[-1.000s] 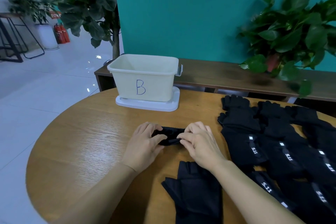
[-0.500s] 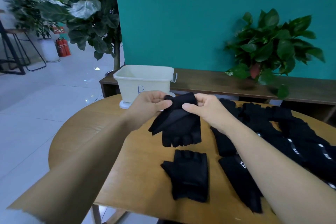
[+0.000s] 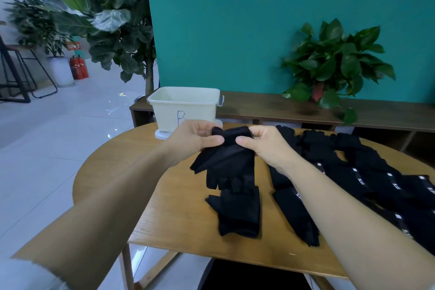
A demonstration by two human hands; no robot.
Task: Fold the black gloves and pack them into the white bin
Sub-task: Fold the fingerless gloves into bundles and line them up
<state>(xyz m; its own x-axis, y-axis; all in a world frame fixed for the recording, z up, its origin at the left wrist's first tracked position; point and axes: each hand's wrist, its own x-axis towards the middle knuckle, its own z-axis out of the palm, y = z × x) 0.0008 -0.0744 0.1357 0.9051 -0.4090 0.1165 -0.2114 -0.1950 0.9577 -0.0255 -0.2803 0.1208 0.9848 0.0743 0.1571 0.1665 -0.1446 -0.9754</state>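
A black fingerless glove (image 3: 226,160) hangs in the air above the round wooden table (image 3: 174,214), fingers down. My left hand (image 3: 195,140) pinches its cuff on the left and my right hand (image 3: 263,146) pinches it on the right. Just below it a second black glove (image 3: 237,212) lies flat on the table. Behind my hands the white bin (image 3: 186,108), marked with a blue B, stands on its lid at the table's far edge, and my left hand hides part of the letter.
Several more black gloves (image 3: 367,176) with small white labels lie in rows across the right half of the table. A low wooden bench (image 3: 270,106) with a potted plant (image 3: 334,63) runs along the teal wall. A tall leafy plant (image 3: 110,19) stands at the left.
Both hands have lifted the glove off the table and hold it up by the cuff. It hung the same way half a second ago. The camera view has tilted up and back.
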